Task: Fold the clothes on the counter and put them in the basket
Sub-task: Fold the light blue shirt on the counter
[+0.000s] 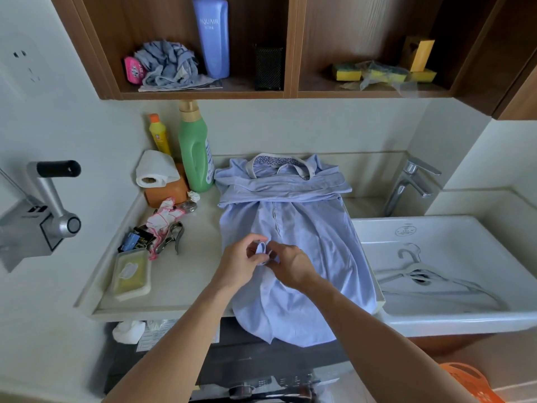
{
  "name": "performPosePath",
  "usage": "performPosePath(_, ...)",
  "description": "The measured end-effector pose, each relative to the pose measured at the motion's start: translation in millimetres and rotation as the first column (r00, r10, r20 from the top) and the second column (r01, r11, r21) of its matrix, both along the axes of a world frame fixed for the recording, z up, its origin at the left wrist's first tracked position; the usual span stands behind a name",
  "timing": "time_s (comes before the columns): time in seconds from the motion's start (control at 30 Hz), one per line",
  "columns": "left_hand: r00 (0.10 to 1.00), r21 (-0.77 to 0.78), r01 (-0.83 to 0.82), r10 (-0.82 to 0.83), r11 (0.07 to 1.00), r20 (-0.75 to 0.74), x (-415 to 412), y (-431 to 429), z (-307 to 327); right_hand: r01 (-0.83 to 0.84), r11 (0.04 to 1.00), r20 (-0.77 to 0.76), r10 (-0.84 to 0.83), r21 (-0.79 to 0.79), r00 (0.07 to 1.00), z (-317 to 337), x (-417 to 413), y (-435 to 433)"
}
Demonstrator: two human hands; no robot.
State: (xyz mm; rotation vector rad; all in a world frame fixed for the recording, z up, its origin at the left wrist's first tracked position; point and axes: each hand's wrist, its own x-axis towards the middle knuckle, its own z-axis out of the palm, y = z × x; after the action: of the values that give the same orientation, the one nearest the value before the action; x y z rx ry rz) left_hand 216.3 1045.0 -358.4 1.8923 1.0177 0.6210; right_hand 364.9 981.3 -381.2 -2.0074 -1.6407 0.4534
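Note:
A light blue dress shirt (305, 228) lies face up on the counter (189, 274), collar at the back, sleeves folded across the chest, and its hem hangs over the front edge. My left hand (238, 263) and my right hand (290, 266) meet over the shirt's middle. Both pinch a small raised bit of the blue fabric (263, 248) along the front placket. An orange basket (470, 382) shows only its rim at the bottom right corner.
A green bottle (196, 152), a yellow bottle (159, 138), a paper roll (155, 170), clips and a wipes box (132, 274) crowd the counter's left. A white sink (453, 315) with a hanger (421, 274) and tap (412, 181) lies right. Shelves hang above; a washing machine sits below.

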Motion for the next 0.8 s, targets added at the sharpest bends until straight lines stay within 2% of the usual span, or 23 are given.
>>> performPosePath(0.1, 0.993, 0.210, 0.006, 0.018, 0.978, -0.114, -12.0, 8.9, 13.4, 0.033, 0.999, -0.034, -0.033, 0.013, 0.999, 11.1, 6.1, 5.6)
performPosePath(0.2, 0.994, 0.306, -0.044, 0.073, 0.951, -0.085, -18.3, 18.5, 26.4, 0.076, 0.994, -0.043, -0.073, 0.084, 0.996, 17.1, 12.3, 8.1)
performPosePath(0.33, 0.997, 0.247, -0.077, 0.067, 0.966, 0.047, -9.9, 19.0, 43.7, -0.055, 0.987, -0.024, 0.059, 0.150, 0.998, 26.1, -5.3, 11.6)
performPosePath(0.43, 0.992, 0.180, -0.091, 0.073, 0.980, 0.105, -4.5, 19.3, 49.4, 0.005, 0.964, 0.011, -0.008, 0.264, 1.000, 32.0, -17.1, 20.0)
performPosePath(0.57, 0.988, 0.190, -0.114, 0.092, 0.975, 0.121, -10.0, 24.5, 49.2, 0.095, 0.959, 0.002, -0.099, 0.267, 0.995, 40.2, -6.0, 23.1)
performPosePath(0.63, 0.986, 0.184, -0.132, 0.109, 0.974, 0.126, -12.4, 24.2, 46.8, 0.086, 0.950, -0.041, -0.077, 0.299, 0.996, 41.8, 2.9, 20.5)
performPosePath(0.67, 0.984, 0.163, -0.141, 0.120, 0.977, 0.132, -12.4, 23.4, 45.6, 0.035, 0.960, -0.066, -0.017, 0.277, 0.998, 43.2, 3.8, 18.4)
performPosePath(0.73, 0.981, 0.108, -0.147, 0.132, 0.983, 0.142, -10.3, 21.2, 44.5, -0.078, 0.990, -0.087, 0.089, 0.122, 0.992, 41.5, -2.0, 15.7)
performPosePath(0.77, 0.982, 0.092, -0.138, 0.124, 0.986, 0.144, -8.8, 20.0, 43.7, -0.095, 0.993, -0.050, 0.099, 0.066, 0.994, 38.6, -5.8, 14.9)
performPosePath(0.8, 0.983, 0.090, -0.123, 0.109, 0.988, 0.147, -7.2, 18.8, 43.2, -0.086, 0.993, -0.013, 0.088, 0.077, 0.996, 33.5, -8.4, 15.6)
